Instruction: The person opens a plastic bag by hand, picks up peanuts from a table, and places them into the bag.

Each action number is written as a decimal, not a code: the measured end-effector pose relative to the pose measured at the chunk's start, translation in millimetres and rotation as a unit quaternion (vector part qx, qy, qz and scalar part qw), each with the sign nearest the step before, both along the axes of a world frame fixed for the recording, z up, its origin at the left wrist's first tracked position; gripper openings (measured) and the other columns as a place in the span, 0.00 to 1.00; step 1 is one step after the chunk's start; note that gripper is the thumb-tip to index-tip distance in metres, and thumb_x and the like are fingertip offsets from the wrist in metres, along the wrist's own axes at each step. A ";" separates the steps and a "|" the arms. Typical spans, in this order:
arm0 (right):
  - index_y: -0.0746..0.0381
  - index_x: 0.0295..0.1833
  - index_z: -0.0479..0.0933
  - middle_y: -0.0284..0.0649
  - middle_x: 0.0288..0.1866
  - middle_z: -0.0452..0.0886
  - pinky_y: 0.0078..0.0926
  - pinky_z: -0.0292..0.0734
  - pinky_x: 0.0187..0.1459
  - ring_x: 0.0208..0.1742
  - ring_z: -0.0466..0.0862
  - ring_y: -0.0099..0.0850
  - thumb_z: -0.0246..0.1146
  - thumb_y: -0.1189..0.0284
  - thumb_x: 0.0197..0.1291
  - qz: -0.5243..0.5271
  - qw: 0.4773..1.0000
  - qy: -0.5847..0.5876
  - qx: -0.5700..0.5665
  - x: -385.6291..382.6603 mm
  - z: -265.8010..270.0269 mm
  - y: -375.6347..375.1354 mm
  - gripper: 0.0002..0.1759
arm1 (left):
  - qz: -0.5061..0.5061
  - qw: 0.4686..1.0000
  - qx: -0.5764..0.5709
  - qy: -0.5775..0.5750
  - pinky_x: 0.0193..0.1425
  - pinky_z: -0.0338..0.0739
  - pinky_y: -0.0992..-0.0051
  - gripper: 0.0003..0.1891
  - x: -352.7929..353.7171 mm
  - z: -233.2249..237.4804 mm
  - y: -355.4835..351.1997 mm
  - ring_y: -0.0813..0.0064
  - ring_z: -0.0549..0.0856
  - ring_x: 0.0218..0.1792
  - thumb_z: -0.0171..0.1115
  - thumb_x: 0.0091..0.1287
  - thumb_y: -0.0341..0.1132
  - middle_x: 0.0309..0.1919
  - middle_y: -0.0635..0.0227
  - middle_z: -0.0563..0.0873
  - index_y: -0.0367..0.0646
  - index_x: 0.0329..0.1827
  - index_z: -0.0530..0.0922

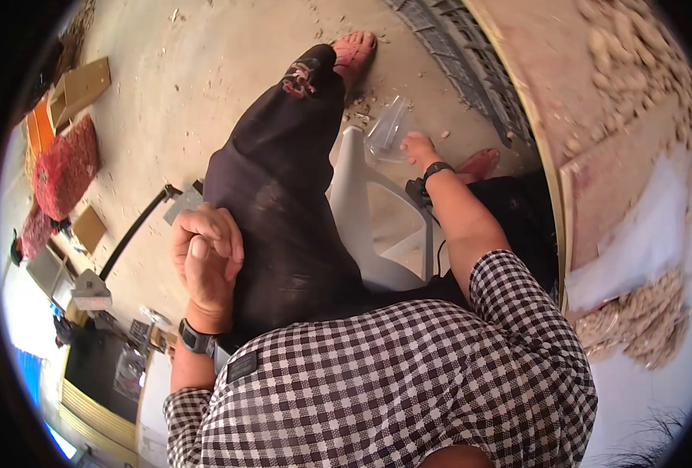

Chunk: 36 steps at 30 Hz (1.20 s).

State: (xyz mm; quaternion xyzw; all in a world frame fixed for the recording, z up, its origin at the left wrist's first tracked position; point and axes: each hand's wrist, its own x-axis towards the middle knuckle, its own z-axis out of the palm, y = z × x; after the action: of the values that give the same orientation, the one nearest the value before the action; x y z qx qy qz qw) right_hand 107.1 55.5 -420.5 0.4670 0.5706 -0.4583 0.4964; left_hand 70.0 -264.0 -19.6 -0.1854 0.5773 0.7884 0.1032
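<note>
My left hand (208,249) rests by my left thigh, fingers curled in and thumb against them; nothing shows in it. A dark watch (196,338) sits on that wrist. Lower between my legs, my right hand (420,149) has its fingers bent at the edge of a clear plastic bag (389,129), which it appears to pinch. The bag looks crumpled and partly transparent against the floor. Beside my right forearm is a grey plastic chair (351,195), its openwork frame showing between my legs.
On the right, a raised table (568,203) bears loose brown pieces (635,62), a white sheet (635,234) and a clear bag of similar pieces (635,320). A black tyre-like ridged object (471,62) lies beside it. Left are a red sack (65,168), cardboard box (81,87) and scale (91,292).
</note>
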 end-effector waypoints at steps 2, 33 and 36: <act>0.54 0.70 0.64 0.39 0.39 0.80 0.22 0.60 0.18 0.23 0.72 0.22 0.58 0.73 0.60 -0.058 0.998 -0.021 -0.005 4.0 -8.9 3.9 0.30 | -0.015 0.999 0.017 -0.023 0.12 0.54 0.86 0.15 -3.9 3.3 -3.8 0.81 0.68 0.19 0.56 0.70 0.45 0.22 0.69 0.67 0.41 0.35 0.70; 0.58 0.46 0.71 0.37 0.37 0.76 0.20 0.53 0.15 0.14 0.58 0.22 0.64 0.66 0.61 -0.172 0.970 -0.169 0.023 54.3 -20.9 5.5 0.13 | 0.012 0.970 0.151 -0.192 0.14 0.71 0.80 0.16 25.4 66.6 -4.7 0.77 0.71 0.13 0.61 0.70 0.42 0.17 0.64 0.73 0.37 0.33 0.71; 0.60 0.46 0.71 0.37 0.34 0.75 0.21 0.54 0.15 0.15 0.60 0.22 0.63 0.66 0.60 -0.101 0.987 -0.123 0.038 35.0 -13.7 2.5 0.13 | 0.021 0.966 0.176 -0.188 0.15 0.73 0.79 0.15 19.0 62.3 -6.4 0.77 0.71 0.13 0.60 0.71 0.41 0.17 0.64 0.73 0.37 0.34 0.71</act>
State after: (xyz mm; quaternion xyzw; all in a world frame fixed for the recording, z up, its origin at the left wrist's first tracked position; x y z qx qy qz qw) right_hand 142.0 58.0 -434.2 0.5935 0.4720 -0.4237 0.4955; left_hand 89.0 -270.3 42.7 -0.3213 0.3952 0.8307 0.2246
